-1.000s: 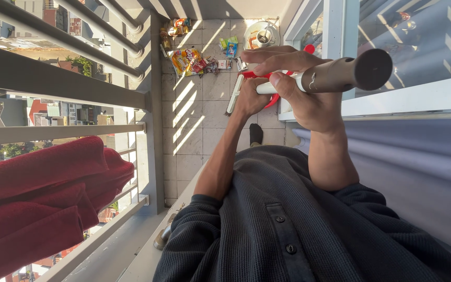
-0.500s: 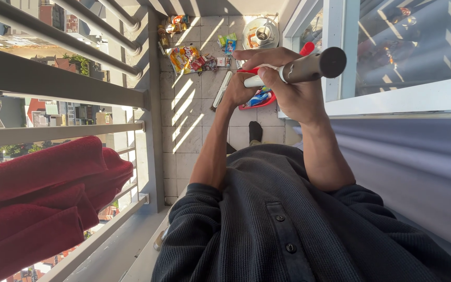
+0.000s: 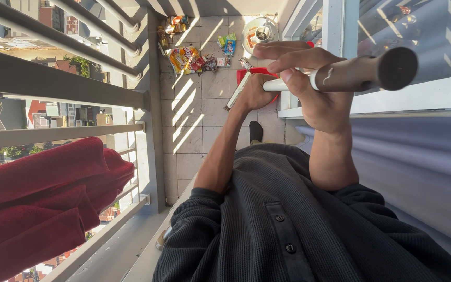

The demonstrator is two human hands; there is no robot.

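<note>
Both my hands grip a long pole (image 3: 361, 73) with a grey-beige upper handle, a black end cap and a white lower shaft. My right hand (image 3: 314, 91) wraps the pole where grey meets white, fingers stretched over it. Lower on the white shaft is my left hand (image 3: 254, 93), just above a red dustpan (image 3: 250, 73) on the tiled floor. A white strip (image 3: 237, 91) lies slanted beside the left hand. The pole's lower end is hidden behind my hands.
Snack wrappers and packets (image 3: 189, 57) lie scattered on the tiles at the far end, near a round white object (image 3: 259, 32). A grey railing (image 3: 150, 104) with a red cloth (image 3: 43, 198) over it runs on the left. A window frame (image 3: 335, 26) is on the right.
The pole's black end has swung right and closer to the camera, and both hands shifted right with it. The red dustpan now sits higher on the floor, partly behind my left hand.
</note>
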